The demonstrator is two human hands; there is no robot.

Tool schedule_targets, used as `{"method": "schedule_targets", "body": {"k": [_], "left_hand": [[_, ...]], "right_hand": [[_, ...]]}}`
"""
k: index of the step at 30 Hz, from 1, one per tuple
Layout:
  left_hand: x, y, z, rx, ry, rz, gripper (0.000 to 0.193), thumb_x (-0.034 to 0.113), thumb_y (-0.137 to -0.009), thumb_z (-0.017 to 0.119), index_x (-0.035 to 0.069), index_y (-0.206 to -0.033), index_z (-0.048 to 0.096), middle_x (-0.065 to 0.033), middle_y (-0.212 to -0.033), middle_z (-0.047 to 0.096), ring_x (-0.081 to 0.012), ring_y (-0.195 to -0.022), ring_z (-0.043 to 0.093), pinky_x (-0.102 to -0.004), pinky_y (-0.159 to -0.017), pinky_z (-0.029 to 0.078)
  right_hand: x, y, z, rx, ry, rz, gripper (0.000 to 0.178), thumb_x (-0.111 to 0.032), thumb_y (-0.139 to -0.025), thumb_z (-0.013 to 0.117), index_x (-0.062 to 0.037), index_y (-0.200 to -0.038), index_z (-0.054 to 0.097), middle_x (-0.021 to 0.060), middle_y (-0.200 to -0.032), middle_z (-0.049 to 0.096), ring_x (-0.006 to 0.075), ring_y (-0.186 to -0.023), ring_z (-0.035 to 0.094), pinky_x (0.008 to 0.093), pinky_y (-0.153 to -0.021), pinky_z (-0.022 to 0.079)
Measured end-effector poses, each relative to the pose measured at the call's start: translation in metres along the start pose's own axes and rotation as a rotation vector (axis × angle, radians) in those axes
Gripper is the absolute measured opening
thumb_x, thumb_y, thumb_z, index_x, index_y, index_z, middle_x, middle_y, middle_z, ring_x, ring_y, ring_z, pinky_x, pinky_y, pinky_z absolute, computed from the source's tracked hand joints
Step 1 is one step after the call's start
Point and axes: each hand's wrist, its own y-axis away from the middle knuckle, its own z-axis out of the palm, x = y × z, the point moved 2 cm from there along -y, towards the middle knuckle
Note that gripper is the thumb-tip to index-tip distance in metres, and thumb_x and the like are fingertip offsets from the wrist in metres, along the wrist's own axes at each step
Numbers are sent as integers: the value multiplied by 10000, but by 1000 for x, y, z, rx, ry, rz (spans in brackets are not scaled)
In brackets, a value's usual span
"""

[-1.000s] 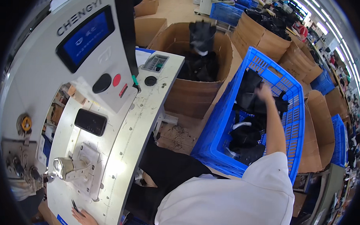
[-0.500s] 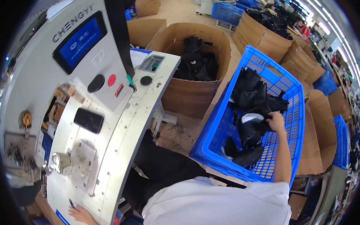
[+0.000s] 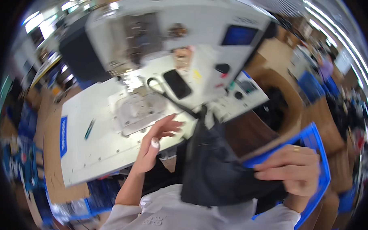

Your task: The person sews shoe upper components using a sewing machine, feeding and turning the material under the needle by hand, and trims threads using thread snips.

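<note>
A limp, dark grey fabric piece [image 3: 214, 164] hangs in front of the person, its 3 o'clock edge pinched in the right hand [image 3: 289, 169] fingers, while the left hand [image 3: 159, 134], fingers loosely released, hovers at its 9 o'clock above the white table [image 3: 102, 144].

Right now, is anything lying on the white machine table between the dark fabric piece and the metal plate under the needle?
The left hand hovers open over the table's near edge, directly between the dark fabric, pinched by the right hand, and the metal plate.
</note>
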Motion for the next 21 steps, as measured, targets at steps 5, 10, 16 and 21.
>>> {"method": "schedule_targets", "body": {"k": [5, 10, 16, 21], "left_hand": [[5, 25, -65, 300, -98, -67, 652, 485, -894, 528, 12, -1331, 426, -93, -1165, 543, -182, -1036, 535, -335, -914, 414], [11, 46, -107, 509, 343, -197, 665, 345, -855, 637, 21, -1378, 384, -80, -1192, 556, -150, -1057, 551, -262, -910, 431], [32, 35, -127, 474, -168, -73, 551, 95, -820, 660, 52, -1341, 485, -54, -1073, 614, -116, -1007, 559, -259, -890, 428], [25, 20, -131, 447, -254, -208, 263, 72, -892, 588, 11, -1146, 617, 14, -957, 583, -76, -925, 529, -223, -842, 414]], "right_hand": [[32, -74, 86, 27, -168, -222, 330, -29, -628, 553, -56, -900, 738, 71, -894, 705, 212, -756, 654, 283, -657, 524], [53, -120, 136, -81, -388, -256, 324, 71, -624, 590, -37, -891, 737, 72, -888, 708, 206, -824, 650, 285, -759, 512], [113, -159, 196, -629, -915, 45, 756, -133, -777, 761, -26, -1403, 350, 118, -1352, 491, 238, -1226, 503, 361, -1052, 378], [125, -179, 251, -380, -1012, 398, 251, -180, -852, 714, -19, -942, 543, 17, -872, 580, 84, -841, 554, 245, -786, 444]]}}
